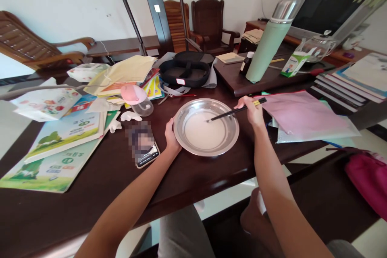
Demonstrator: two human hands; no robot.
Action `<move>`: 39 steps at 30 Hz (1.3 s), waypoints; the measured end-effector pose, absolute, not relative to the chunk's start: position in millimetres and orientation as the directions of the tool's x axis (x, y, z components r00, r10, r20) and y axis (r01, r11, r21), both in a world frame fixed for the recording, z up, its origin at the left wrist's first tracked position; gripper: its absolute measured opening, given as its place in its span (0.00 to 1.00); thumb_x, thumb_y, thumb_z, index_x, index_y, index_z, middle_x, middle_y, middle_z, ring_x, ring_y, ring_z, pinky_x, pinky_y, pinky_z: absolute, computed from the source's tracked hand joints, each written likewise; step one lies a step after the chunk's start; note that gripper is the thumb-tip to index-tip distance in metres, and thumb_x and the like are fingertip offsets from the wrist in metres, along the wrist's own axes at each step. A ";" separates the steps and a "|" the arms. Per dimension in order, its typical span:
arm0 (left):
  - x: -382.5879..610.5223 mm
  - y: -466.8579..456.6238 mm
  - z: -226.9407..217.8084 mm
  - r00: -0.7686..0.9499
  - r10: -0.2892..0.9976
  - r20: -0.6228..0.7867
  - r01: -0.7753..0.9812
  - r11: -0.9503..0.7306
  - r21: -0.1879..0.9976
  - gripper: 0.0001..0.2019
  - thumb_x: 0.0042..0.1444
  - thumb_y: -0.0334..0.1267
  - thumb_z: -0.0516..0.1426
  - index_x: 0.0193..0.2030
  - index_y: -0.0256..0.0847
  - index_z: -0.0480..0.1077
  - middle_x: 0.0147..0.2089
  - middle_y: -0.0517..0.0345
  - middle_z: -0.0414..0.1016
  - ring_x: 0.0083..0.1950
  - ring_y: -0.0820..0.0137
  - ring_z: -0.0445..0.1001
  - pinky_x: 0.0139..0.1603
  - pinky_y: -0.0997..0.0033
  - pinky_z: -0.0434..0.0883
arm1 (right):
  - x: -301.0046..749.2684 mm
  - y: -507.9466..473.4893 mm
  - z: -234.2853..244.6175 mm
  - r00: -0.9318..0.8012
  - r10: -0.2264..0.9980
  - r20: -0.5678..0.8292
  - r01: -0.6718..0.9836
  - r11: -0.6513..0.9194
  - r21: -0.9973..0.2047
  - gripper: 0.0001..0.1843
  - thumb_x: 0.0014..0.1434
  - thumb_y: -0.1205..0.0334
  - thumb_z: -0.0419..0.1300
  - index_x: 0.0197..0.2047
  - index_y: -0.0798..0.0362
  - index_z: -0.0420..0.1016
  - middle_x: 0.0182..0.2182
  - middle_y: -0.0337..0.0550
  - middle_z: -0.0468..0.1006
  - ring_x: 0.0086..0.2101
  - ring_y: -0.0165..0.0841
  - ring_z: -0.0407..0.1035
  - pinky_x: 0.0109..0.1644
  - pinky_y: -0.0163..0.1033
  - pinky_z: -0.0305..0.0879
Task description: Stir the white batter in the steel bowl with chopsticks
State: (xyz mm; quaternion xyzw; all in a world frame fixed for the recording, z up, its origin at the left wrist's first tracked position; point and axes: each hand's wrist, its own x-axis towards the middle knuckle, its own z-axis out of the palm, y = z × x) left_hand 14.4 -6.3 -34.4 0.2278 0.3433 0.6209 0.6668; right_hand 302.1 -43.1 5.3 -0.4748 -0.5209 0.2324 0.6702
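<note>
A round metal basin (232, 139) stands on the dark wooden table, with a milky white liquid (204, 133) in its bottom. My left hand (172, 137) grips the basin's left rim, the thumb at the edge and the other fingers mostly hidden. In my right hand (250, 111) is a pair of black chopsticks (231, 112) with gold-banded ends. They slant down to the left over the basin, and their tips touch the white liquid. Left of my left hand lies a phone (146, 155) with a partly blurred screen.
Workbooks (66, 137), a tissue pack (48, 102) and a pink-lidded cup (137, 98) lie left. Behind the basin is an open black case (186, 70). A tall green thermos (269, 44) stands back right, near a pink folder (296, 111) and stacked books (338, 90).
</note>
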 end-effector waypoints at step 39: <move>12.3 -4.6 -33.5 0.040 0.977 -0.207 -0.664 0.181 0.725 0.10 0.52 0.47 0.65 0.32 0.42 0.76 0.31 0.60 0.80 0.38 0.63 0.80 0.47 0.65 0.75 | 288.5 -48.0 13.8 0.305 0.857 0.416 0.224 0.360 -0.905 0.26 0.58 0.34 0.65 0.22 0.47 0.78 0.23 0.39 0.77 0.30 0.37 0.76 0.45 0.45 0.73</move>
